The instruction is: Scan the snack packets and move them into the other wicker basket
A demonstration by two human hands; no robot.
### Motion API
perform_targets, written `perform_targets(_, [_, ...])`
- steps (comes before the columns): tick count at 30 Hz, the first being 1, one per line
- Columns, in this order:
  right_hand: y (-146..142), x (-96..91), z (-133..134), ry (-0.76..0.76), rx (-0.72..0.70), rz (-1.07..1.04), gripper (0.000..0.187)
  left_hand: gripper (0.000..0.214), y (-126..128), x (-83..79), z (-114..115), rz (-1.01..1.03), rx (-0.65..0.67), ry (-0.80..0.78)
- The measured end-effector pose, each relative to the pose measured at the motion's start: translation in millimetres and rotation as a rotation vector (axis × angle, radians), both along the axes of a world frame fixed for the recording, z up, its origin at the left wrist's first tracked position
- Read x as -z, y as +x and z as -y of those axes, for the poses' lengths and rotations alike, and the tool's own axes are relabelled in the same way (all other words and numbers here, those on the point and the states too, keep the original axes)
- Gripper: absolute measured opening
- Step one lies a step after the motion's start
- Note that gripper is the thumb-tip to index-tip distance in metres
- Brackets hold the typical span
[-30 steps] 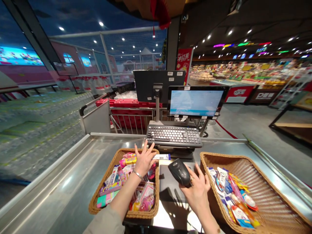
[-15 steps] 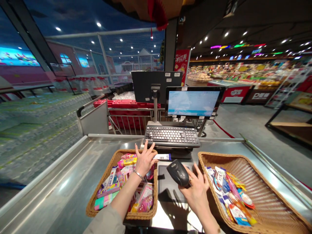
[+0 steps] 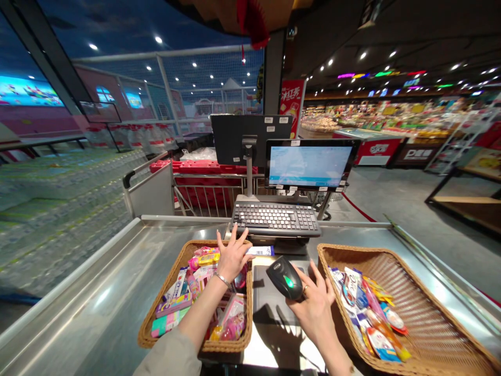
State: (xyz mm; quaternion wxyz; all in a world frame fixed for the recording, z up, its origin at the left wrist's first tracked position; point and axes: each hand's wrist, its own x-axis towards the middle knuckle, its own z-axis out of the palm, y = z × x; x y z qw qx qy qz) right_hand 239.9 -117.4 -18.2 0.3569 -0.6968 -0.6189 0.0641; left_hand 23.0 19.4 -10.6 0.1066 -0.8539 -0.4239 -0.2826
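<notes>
My left hand [image 3: 230, 259] is above the left wicker basket [image 3: 145, 326]. Its thumb and index finger pinch the left end of a slim white and purple wrapped bar [image 3: 261, 251], and the other fingers are spread. A barcode shows on the bar's upper side. My right hand [image 3: 313, 300] grips a black barcode scanner [image 3: 285, 278] with a green light glowing on top. The scanner's head points up and left toward the bar. Colourful packaged sweets [image 3: 178, 305] fill much of the left basket.
The right wicker basket [image 3: 442, 313] holds several snack packs [image 3: 378, 318] on its left side. Behind the bar are a keyboard [image 3: 276, 218] and a lit screen [image 3: 311, 166]. A metal counter [image 3: 105, 292] runs underneath, and a trolley [image 3: 151, 190] stands beyond it.
A green light has come on atop the scanner. Both hands have stayed almost in place, with the scanner shifted very slightly left.
</notes>
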Motion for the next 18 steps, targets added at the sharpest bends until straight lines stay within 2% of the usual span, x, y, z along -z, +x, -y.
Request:
perform_targets(4, [0.2,1.0,0.1,0.012,-0.009,0.024,0.016,0.019,0.7,-0.6,-0.4,-0.012,-0.001,0.008])
perform_targets(10, [4.2,3.8,0.3,0.040,0.008,0.087,0.024,0.021,1.7,0.5,-1.7,-0.021,0.001,0.013])
perform_targets(15, [9.2,6.4,0.7,0.079,0.038,0.119,0.021,0.021,5.3,1.0,-3.2,-0.022,0.020,0.011])
perform_targets(18, [12.8,7.4,1.7,0.090,0.057,0.106,0.027,0.021,9.3,0.5,-3.9,-0.022,0.034,0.010])
